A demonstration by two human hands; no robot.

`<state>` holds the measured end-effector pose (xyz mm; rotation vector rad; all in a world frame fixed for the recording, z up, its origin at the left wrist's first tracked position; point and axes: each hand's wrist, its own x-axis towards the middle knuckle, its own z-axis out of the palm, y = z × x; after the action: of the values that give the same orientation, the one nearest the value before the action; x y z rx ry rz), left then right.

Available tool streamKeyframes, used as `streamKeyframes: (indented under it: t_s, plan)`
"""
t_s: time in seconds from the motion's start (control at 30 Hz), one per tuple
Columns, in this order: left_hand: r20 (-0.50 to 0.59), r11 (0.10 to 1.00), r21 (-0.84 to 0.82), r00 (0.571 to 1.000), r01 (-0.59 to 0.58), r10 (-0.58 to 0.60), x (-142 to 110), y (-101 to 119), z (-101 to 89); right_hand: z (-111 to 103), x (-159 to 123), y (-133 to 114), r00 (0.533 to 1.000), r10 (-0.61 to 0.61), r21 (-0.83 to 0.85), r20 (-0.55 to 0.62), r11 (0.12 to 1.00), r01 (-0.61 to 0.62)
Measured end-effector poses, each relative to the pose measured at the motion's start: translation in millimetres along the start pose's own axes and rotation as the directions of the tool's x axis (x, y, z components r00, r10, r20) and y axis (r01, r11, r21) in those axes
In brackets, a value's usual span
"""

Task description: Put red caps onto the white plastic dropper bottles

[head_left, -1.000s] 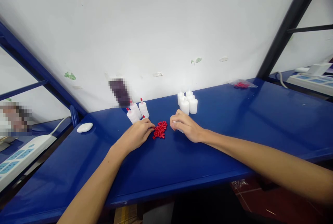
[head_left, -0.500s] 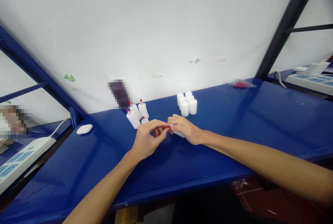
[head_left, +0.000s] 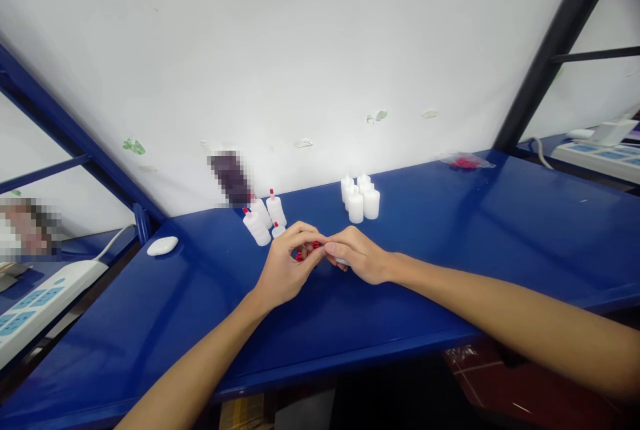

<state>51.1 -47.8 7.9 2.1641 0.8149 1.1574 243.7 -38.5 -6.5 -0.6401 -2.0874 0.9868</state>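
Observation:
My left hand [head_left: 287,269] and my right hand [head_left: 356,255] meet fingertip to fingertip over a small pile of red caps [head_left: 303,254] on the blue bench [head_left: 450,270]. The right hand is closed round a small white bottle [head_left: 343,261], of which only a sliver shows. The left hand's fingers pinch at the bottle's tip; a red cap seems to sit between them, but it is mostly hidden. Behind the left hand stand a few white bottles with red caps [head_left: 260,217]. Behind the right hand stands a cluster of uncapped white bottles [head_left: 361,198].
A white oval object [head_left: 163,245] lies at the bench's left. A clear bag of red pieces [head_left: 464,162] lies at the back right. Power strips sit at the far left [head_left: 30,303] and the far right [head_left: 600,153]. A white wall backs the bench.
My left hand lifted off the red pile and moved right to meet my right hand. The right hand shifted slightly left and toward me with the bottle.

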Motion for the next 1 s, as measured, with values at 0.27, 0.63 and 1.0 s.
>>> streamKeyframes:
  t_s: [0.27,0.63,1.0]
  plan:
    - [0.089,1.000,0.012,0.996,-0.011,0.010,-2,5,3.7,0,-1,-1,1.000,-0.029,-0.131,0.003,0.991,0.029]
    - [0.124,0.993,0.106,0.992,-0.044,0.031,-3,1,1.9,5,-2,-6,0.998,-0.015,-0.154,-0.066,0.988,0.005]
    - [-0.291,0.583,0.752,0.948,0.309,-0.128,12,-11,-57.0,3,3,-5,0.972,0.090,-0.071,-0.218,0.992,-0.108]
